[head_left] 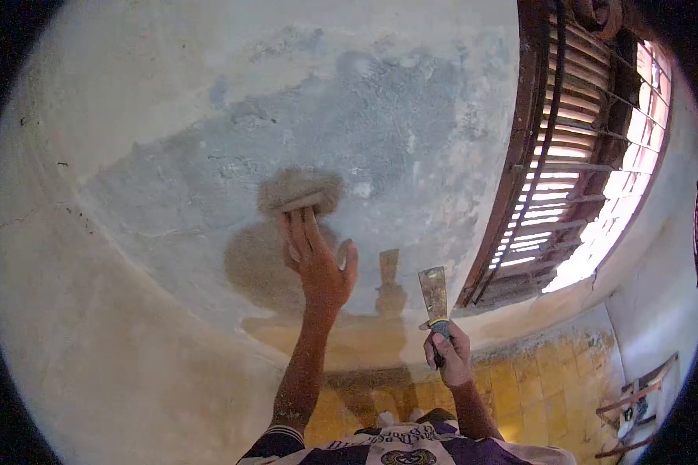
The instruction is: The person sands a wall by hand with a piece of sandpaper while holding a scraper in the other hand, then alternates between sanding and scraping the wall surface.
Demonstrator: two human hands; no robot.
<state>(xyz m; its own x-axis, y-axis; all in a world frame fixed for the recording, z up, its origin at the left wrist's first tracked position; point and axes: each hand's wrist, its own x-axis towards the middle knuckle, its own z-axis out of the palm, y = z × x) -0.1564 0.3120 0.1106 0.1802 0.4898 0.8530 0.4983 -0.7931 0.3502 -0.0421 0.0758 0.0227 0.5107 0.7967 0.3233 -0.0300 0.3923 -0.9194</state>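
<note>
My left hand (322, 267) reaches up with its fingers stretched out and the thumb apart. Its fingertips are right at a brownish patch (298, 186) on the wall, which has a paler strip along its lower edge; I cannot tell whether that strip is a loose thing under the fingers. My right hand (452, 355) is wrapped round the dark handle of a putty knife (434, 294), its broad, stained metal blade pointing up. The wall (395, 116) in front is rough grey with flaking paint. Shadows of the putty knife and right hand fall left of them.
A window (574, 139) with brown louvres and metal bars lets in bright light on the right. Yellow tiles (527, 387) show below. At the lower right, a wooden frame (640, 403) stands near the pale side wall.
</note>
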